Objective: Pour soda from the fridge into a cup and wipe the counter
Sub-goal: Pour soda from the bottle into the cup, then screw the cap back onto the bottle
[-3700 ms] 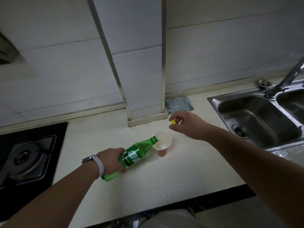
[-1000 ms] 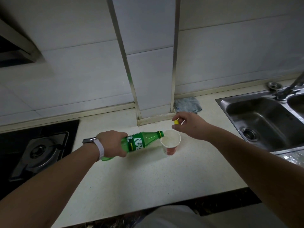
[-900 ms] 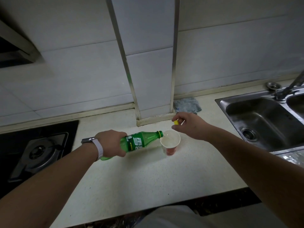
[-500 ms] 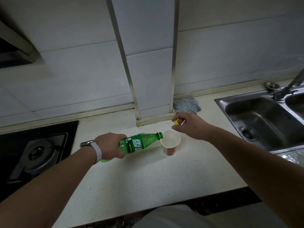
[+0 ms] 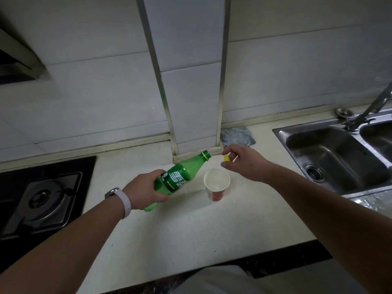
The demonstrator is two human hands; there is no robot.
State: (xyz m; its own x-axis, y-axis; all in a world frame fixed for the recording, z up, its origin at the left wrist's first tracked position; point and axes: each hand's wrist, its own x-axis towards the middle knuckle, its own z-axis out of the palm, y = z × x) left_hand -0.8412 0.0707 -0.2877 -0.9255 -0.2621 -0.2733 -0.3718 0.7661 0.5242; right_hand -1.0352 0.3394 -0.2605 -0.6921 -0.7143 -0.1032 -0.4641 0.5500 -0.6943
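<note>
White wall tiles [image 5: 297,71] back a pale speckled counter [image 5: 191,234], with a black gas hob [image 5: 42,200] at the left, a steel sink [image 5: 331,158] and tap [image 5: 375,107] at the right, and a grey-blue cloth [image 5: 238,135] lying at the far edge by the tiled column; the paper cup [image 5: 216,186] stands mid-counter holding pale liquid, so pouring looks done; the left hand [image 5: 144,194] grips the green soda bottle [image 5: 180,179], tilted neck-up just left of the cup, its mouth uncapped, while the right hand [image 5: 246,162] pinches the yellow cap [image 5: 227,158] just beyond the cup; capping and wiping remain, I judge
</note>
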